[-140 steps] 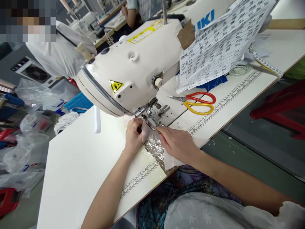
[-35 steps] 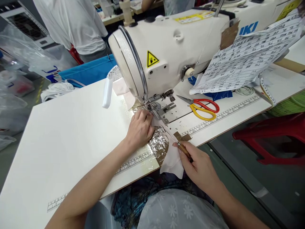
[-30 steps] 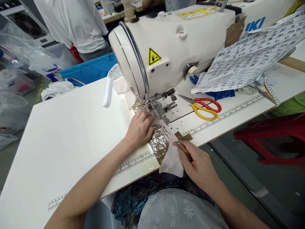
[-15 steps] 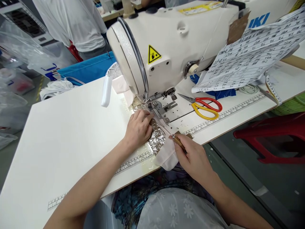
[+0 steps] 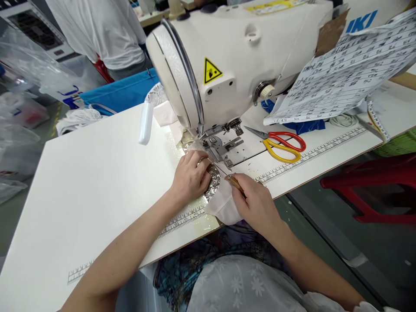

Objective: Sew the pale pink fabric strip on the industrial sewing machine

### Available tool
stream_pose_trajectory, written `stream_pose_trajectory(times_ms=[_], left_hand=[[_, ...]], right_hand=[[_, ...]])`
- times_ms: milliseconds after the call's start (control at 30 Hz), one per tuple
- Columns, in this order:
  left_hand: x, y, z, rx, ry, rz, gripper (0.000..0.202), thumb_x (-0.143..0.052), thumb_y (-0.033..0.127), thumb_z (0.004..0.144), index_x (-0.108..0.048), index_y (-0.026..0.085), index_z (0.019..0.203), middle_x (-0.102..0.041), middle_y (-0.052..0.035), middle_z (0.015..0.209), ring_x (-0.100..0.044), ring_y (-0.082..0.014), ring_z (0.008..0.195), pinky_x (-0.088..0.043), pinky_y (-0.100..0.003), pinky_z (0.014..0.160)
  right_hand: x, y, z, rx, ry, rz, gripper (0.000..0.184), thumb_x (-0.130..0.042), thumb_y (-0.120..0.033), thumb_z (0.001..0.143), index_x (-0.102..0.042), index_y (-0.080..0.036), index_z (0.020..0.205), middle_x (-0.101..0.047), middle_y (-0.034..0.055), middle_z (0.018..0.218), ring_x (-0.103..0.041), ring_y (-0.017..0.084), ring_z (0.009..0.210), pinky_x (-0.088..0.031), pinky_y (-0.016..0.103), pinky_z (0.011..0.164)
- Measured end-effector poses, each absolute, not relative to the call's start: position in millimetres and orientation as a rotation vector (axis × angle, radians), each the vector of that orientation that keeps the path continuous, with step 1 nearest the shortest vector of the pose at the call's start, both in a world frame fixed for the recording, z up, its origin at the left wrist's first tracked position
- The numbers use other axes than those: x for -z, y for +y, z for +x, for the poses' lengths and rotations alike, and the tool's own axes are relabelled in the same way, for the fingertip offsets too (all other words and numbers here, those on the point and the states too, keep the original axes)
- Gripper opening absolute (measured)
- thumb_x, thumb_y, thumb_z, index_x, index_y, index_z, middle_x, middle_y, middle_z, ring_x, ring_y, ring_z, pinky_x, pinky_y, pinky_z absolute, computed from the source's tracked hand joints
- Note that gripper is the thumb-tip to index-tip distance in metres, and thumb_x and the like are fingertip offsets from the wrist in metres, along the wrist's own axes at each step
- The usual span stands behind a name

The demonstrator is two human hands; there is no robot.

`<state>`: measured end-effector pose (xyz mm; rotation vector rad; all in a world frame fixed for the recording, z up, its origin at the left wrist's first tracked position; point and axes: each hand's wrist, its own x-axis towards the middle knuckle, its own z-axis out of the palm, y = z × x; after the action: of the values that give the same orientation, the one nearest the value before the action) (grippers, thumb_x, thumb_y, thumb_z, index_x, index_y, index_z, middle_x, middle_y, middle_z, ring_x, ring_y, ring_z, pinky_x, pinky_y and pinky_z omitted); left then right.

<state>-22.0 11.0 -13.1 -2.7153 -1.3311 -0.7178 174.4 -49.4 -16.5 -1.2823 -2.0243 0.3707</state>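
My right hand (image 5: 255,201) is closed around the wooden handle of an awl (image 5: 236,183). The awl's thin metal shaft points up and left, over pale pink fabric (image 5: 224,206) beside the presser foot. My left hand (image 5: 191,175) has its fingers curled together at the fabric's left side, just in front of the needle area of a white sewing machine (image 5: 224,56). What lies under those fingertips is mostly hidden. Shiny clear film (image 5: 213,182) covers the table between my hands. More of the fabric hangs toward the table's front edge.
Scissors with red and yellow handles (image 5: 283,146) lie right of the needle area. A written paper sheet (image 5: 344,73) leans over the table's right side, near a tape measure (image 5: 377,118). A red stool (image 5: 367,186) stands at right. Behind the table is a person in white (image 5: 100,34).
The fabric has shifted up and left toward the needle. My right hand with the awl has moved the same way, closer to my left hand, which has stayed nearly in place.
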Motion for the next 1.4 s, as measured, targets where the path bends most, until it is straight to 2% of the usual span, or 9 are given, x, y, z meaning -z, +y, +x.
stream_pose_trajectory(times_ms=[233, 400, 600, 800, 933, 1033, 1100, 1267, 1400], left_hand=[[11, 9, -20, 0.564, -1.374, -2.701, 0.026, -0.048, 0.017, 0.089, -0.064, 0.013, 0.108, -0.061, -0.015, 0.116, -0.055, -0.0304, 0.104, -0.049, -0.045, 0.082], [11, 12, -19, 0.484, -1.448, -2.657, 0.031, -0.048, 0.019, 0.088, -0.063, 0.014, 0.114, -0.06, -0.0158, 0.12, -0.055, -0.0312, 0.104, -0.049, -0.045, 0.082], [12, 14, -18, 0.433, -1.449, -2.617, 0.038, -0.046, 0.02, 0.09, -0.06, 0.007, 0.123, -0.059, -0.018, 0.119, -0.055, -0.0309, 0.103, -0.049, -0.043, 0.083], [16, 18, -16, 0.524, -1.477, -2.626, 0.037, -0.048, 0.019, 0.088, -0.06, 0.006, 0.12, -0.059, -0.0173, 0.116, -0.053, -0.0297, 0.103, -0.052, -0.043, 0.084], [10, 26, -7, 0.406, -1.572, -2.63, 0.025, -0.044, 0.019, 0.093, -0.064, 0.01, 0.105, -0.06, -0.0179, 0.103, -0.054, -0.0297, 0.093, -0.053, -0.042, 0.07], [5, 32, -4, 0.343, -1.655, -2.587, 0.027, -0.04, 0.02, 0.097, -0.065, 0.013, 0.095, -0.062, -0.0172, 0.101, -0.055, -0.0284, 0.087, -0.049, -0.038, 0.058], [7, 36, -7, 0.457, -1.729, -2.544, 0.027, -0.041, 0.021, 0.098, -0.066, 0.014, 0.092, -0.064, -0.0144, 0.1, -0.057, -0.0269, 0.086, -0.049, -0.036, 0.058], [18, 45, -25, 1.064, -1.796, -2.608, 0.019, -0.055, 0.029, 0.092, -0.067, 0.019, 0.081, -0.066, -0.0064, 0.089, -0.061, -0.0238, 0.089, -0.051, -0.039, 0.078], [23, 49, -31, 1.359, -1.873, -2.661, 0.022, -0.058, 0.034, 0.089, -0.067, 0.021, 0.074, -0.065, -0.005, 0.086, -0.06, -0.0224, 0.086, -0.05, -0.038, 0.077]], right_hand=[[17, -45, 172, -0.378, -2.054, -1.308, 0.02, -0.038, -0.015, 0.093, -0.055, -0.017, 0.105, -0.065, 0.0074, 0.087, -0.063, 0.022, 0.076, -0.044, 0.028, 0.06], [18, -42, 170, -0.339, -2.078, -1.32, 0.022, -0.037, -0.017, 0.094, -0.055, -0.017, 0.106, -0.067, 0.0093, 0.092, -0.064, 0.023, 0.082, -0.046, 0.03, 0.064], [20, -42, 170, -0.319, -2.086, -1.277, 0.023, -0.037, -0.017, 0.095, -0.055, -0.016, 0.111, -0.068, 0.0102, 0.096, -0.065, 0.023, 0.083, -0.049, 0.03, 0.066], [7, -51, 162, -0.375, -2.002, -1.07, 0.023, -0.04, -0.012, 0.096, -0.052, -0.018, 0.114, -0.067, 0.0076, 0.096, -0.065, 0.019, 0.087, -0.051, 0.027, 0.072], [-8, -64, 149, -0.478, -1.991, -0.915, 0.025, -0.039, -0.013, 0.097, -0.05, -0.021, 0.117, -0.066, 0.0058, 0.093, -0.065, 0.017, 0.082, -0.051, 0.026, 0.069], [-15, -76, 146, -0.549, -1.982, -0.827, 0.026, -0.039, -0.011, 0.096, -0.049, -0.02, 0.118, -0.064, 0.0051, 0.089, -0.063, 0.017, 0.079, -0.05, 0.026, 0.066], [-17, -82, 152, -0.634, -1.964, -0.844, 0.027, -0.039, -0.009, 0.094, -0.05, -0.021, 0.116, -0.063, 0.0049, 0.09, -0.062, 0.017, 0.077, -0.049, 0.025, 0.064], [-14, -81, 178, -0.869, -1.834, -1.082, 0.019, -0.039, -0.01, 0.089, -0.053, -0.021, 0.096, -0.062, 0.0027, 0.086, -0.053, 0.013, 0.058, -0.044, 0.025, 0.054], [-8, -62, 188, -0.87, -1.784, -1.204, 0.018, -0.038, -0.011, 0.085, -0.053, -0.021, 0.088, -0.063, 0.0008, 0.08, -0.048, 0.013, 0.052, -0.039, 0.025, 0.05]])
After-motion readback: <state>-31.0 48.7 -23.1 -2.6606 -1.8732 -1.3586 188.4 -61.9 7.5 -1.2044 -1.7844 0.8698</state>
